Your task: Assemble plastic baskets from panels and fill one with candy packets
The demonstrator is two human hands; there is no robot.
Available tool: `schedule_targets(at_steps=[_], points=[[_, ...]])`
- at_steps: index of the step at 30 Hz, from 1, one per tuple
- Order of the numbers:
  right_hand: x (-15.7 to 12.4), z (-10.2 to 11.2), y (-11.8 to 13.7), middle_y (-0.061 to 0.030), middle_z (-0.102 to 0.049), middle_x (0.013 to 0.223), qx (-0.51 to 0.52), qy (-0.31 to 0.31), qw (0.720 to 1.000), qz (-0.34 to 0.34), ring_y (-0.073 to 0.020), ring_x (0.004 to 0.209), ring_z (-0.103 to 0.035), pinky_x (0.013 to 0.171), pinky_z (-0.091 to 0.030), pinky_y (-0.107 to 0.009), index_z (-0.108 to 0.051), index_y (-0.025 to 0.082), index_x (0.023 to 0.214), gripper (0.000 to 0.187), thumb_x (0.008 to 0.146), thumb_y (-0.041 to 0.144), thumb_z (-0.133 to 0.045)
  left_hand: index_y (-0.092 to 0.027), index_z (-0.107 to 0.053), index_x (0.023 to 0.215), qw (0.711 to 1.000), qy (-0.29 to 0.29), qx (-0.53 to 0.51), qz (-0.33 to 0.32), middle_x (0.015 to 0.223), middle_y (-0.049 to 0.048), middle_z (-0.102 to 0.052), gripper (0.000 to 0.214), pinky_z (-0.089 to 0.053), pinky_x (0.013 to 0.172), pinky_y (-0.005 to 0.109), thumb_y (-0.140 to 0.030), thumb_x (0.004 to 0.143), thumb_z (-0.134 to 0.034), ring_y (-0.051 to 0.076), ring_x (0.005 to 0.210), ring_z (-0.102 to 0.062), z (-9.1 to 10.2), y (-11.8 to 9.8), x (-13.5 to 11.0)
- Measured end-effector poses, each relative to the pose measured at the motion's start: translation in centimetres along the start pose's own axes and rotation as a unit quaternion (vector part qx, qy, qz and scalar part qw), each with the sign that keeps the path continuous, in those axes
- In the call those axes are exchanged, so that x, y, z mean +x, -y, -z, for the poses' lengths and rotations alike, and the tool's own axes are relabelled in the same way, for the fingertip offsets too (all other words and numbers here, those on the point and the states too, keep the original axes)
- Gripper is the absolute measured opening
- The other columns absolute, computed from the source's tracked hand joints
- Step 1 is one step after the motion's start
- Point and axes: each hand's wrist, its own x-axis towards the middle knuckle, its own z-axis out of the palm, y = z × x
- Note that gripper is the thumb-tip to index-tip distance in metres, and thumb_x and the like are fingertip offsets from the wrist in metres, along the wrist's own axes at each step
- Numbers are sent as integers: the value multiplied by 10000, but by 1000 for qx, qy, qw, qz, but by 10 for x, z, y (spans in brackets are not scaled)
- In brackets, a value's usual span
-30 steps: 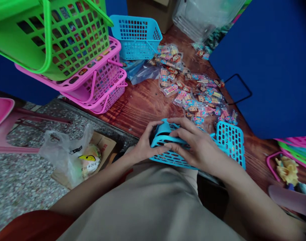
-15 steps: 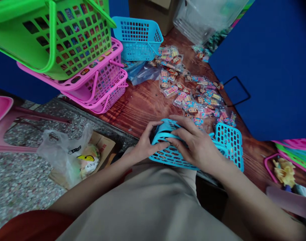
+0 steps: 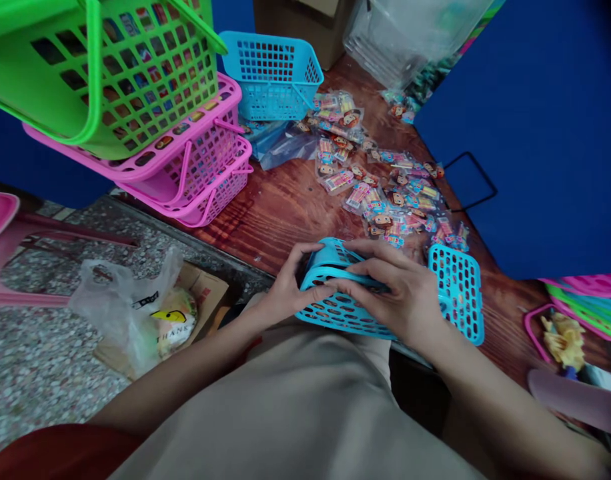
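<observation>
A small sky-blue plastic basket [image 3: 343, 312] with perforated sides sits tilted at the table's near edge, against my body. My left hand [image 3: 296, 288] grips its left end, thumb along the rim and fingers round the far side. From the right, my right hand [image 3: 403, 283] closes over the same rim, thumb and fingers pinching near the middle. Its palm hides much of the basket's right part, and the contents cannot be made out. Just right of that hand, a blue perforated panel [image 3: 458, 293] stands on the table.
Packets of small wrapped goods [image 3: 380, 193] lie scattered beyond my hands. Another blue basket [image 3: 273, 73] stands at the back. Stacked pink baskets [image 3: 200, 167] and a green basket [image 3: 150, 87] rise at left. A blue board [image 3: 530, 140] borders the right; a plastic bag [image 3: 130, 313] lies below left.
My right hand's fingers have shifted along the rim, and its thumb now lies nearer my left thumb. The basket stays nearly in place. The whole view has slid slightly left.
</observation>
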Motion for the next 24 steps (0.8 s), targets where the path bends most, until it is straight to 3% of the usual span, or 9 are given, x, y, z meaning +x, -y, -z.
schedule_targets(at_steps=[3, 9, 14, 19, 24], points=[[3, 1, 2, -106, -648, 1046, 3, 26, 1000, -12, -208, 931, -658, 781, -544, -326, -599, 187, 812, 142, 863, 299, -669, -244, -448, 1208, 1000, -5, 10, -8, 1203, 58, -526, 591, -437, 938, 366, -412, 741, -769, 221, 1097, -518, 0, 1, 0], [21, 15, 6, -91, -613, 963, 34, 156, 987, -25, -171, 838, -625, 720, -490, -298, -588, 172, 770, 232, 965, 252, -490, -237, -436, 1225, 1000, 7, 2, -3, 1232, 74, -527, 647, -436, 954, 378, -385, 709, -797, 244, 1143, -518, 1, 1, -1], [34, 19, -9, -52, -643, 871, 118, 133, 979, -98, -182, 814, -625, 731, -493, -309, -597, 180, 829, 146, 871, 307, -652, -243, -455, 1193, 1000, -18, -5, 10, 1225, 67, -550, 629, -440, 956, 394, -396, 694, -807, 253, 1132, -538, -1, 1, 1], [41, 17, -24, -58, -665, 949, 216, 197, 950, -107, -190, 893, -632, 795, -494, -321, -666, 186, 887, 163, 858, 347, -671, -261, -426, 1232, 1000, 6, -15, -4, 1257, 67, -530, 677, -447, 940, 390, -408, 692, -806, 252, 1146, -526, -1, 2, 1], [44, 17, -27, -56, -673, 969, 248, 213, 935, -137, -187, 881, -635, 779, -491, -312, -689, 188, 905, 212, 815, 379, -712, -268, -397, 1257, 1000, 24, -11, -4, 1290, 73, -487, 705, -438, 961, 400, -416, 697, -799, 254, 1149, -511, 0, 2, -1]])
